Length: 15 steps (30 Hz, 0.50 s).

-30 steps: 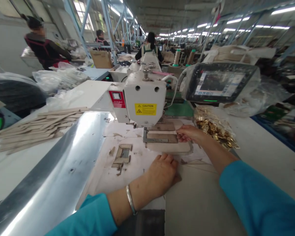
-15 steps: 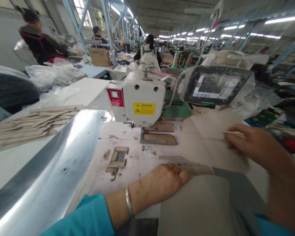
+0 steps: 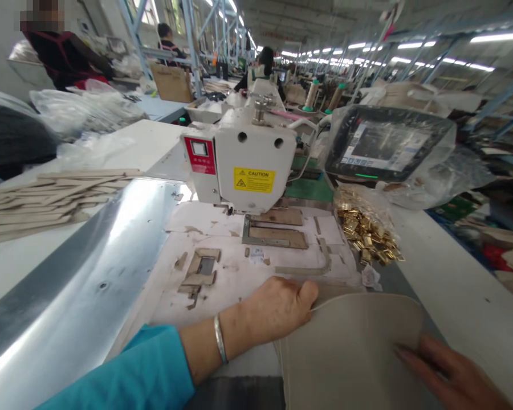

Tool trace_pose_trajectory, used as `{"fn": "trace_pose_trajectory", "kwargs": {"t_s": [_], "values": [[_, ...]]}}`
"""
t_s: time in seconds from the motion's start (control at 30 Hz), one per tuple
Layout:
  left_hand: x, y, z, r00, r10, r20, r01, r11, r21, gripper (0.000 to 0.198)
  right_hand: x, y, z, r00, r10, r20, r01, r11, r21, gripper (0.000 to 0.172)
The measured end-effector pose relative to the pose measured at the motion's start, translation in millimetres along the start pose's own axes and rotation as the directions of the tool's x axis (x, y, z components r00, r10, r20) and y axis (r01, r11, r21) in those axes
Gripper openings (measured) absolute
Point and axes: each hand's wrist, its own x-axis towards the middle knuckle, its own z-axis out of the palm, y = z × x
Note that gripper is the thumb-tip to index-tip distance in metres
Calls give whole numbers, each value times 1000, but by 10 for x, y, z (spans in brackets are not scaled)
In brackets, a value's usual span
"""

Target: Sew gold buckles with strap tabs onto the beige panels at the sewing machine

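My left hand, with a silver bangle at the wrist, is closed on the upper left edge of a beige fabric panel with a rounded top. At the panel's right edge is my right hand, slightly blurred; one digit lies over the panel and the others seem to be behind its edge. Beyond my left hand, a pale template sheet carries a small beige frame of strips and a curved strip. A metal clamp frame lies under the white sewing machine head.
A plastic bag of gold-coloured metal buckles spills open at the right. Above it stands a plastic-wrapped control screen. Stacked beige strips lie left, beyond a shiny metal plate. Other people sit at machines farther back.
My right hand has come down and nearer with the beige panel, uncovering the buckles and curved strip. The left hand has shifted slightly left, still at the panel's edge. The view has tilted a little.
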Motion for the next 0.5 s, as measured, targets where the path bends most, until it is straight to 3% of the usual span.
{"fn": "trace_pose_trajectory", "kwargs": {"t_s": [0.07, 0.13, 0.2, 0.23, 0.33, 0.5], "values": [[-21, 9, -16, 999, -39, -20, 38, 999, -37, 22, 144, -76, 78, 993, 108, 53, -114, 986, 119, 14], [-64, 23, -27, 998, 4, -57, -8, 997, -76, 36, 362, -131, -7, 957, 283, -60, -266, 944, 197, 14], [-118, 39, -36, 991, 110, -77, -115, 991, -62, 32, 621, -164, -158, 901, 404, -160, -365, 903, 229, 11], [-145, 44, -40, 985, 158, -74, -161, 986, -40, 24, 753, -179, -217, 898, 409, -161, -372, 903, 216, 11], [-206, 45, -56, 971, 232, -49, -232, 973, 19, 12, 1124, -257, -206, 957, 274, -91, -256, 951, 171, 19], [-257, 9, -44, 988, 132, -82, -128, 991, 46, 12, 1626, -505, 315, 1000, 17, 3, -17, 1000, 5, 28]]}}
